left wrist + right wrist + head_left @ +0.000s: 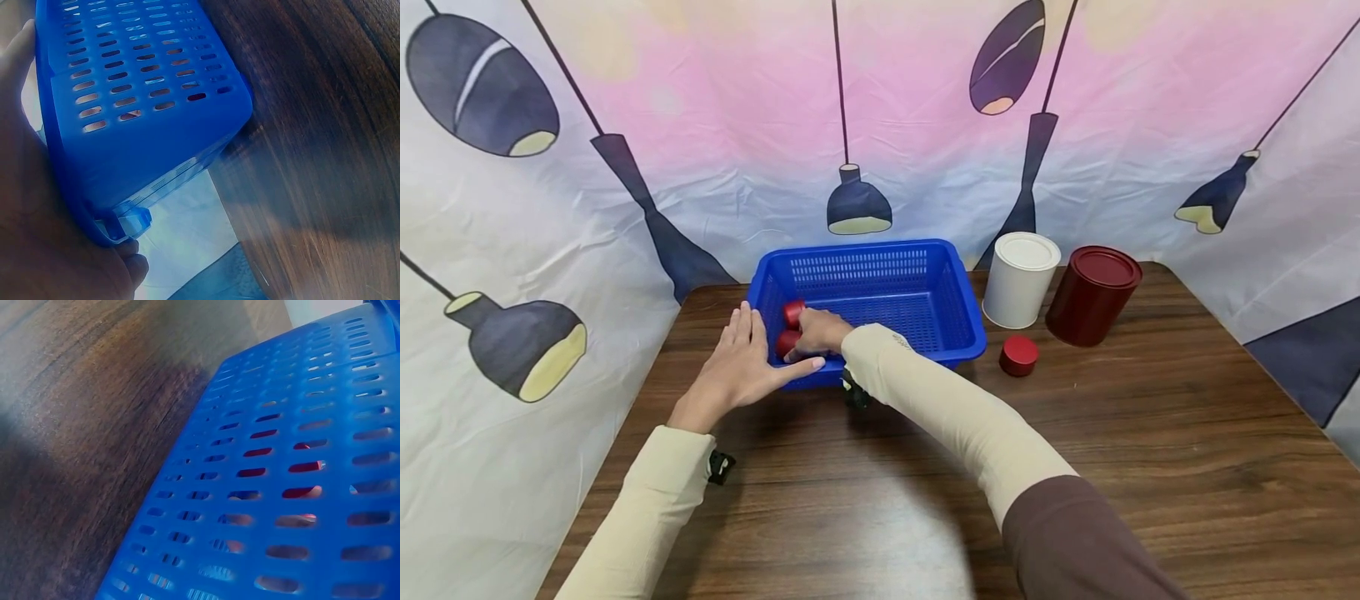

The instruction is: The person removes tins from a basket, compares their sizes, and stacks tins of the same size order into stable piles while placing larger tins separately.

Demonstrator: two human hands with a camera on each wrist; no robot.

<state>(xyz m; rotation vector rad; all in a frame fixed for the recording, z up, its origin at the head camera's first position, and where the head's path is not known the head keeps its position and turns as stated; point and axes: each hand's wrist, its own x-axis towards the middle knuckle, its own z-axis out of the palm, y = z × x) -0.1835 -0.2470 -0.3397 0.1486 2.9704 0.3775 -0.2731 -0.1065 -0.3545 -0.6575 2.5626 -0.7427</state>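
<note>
A blue plastic basket (955, 321) with slotted walls stands on the wooden table. Straight-fingered, my left hand (737, 362) rests along the basket's left rim and front corner, thumb spread over the front edge. My right hand (823, 332) reaches inside, at the left end. There it pinches a short red cylinder (787, 342) between thumb and fingers. A second red cylinder (793, 312) lies just behind, close to the fingertips. Through the slots in the right wrist view, parts of the fingers and a red surface (252, 472) show; the basket wall hides the rest.
Right of the basket, a third short red cylinder (1018, 356) sits on the table (1112, 450). Behind it stand a white can (1017, 287) and a dark red can (1090, 300), side by side. A printed cloth backdrop (760, 167) hangs behind the table.
</note>
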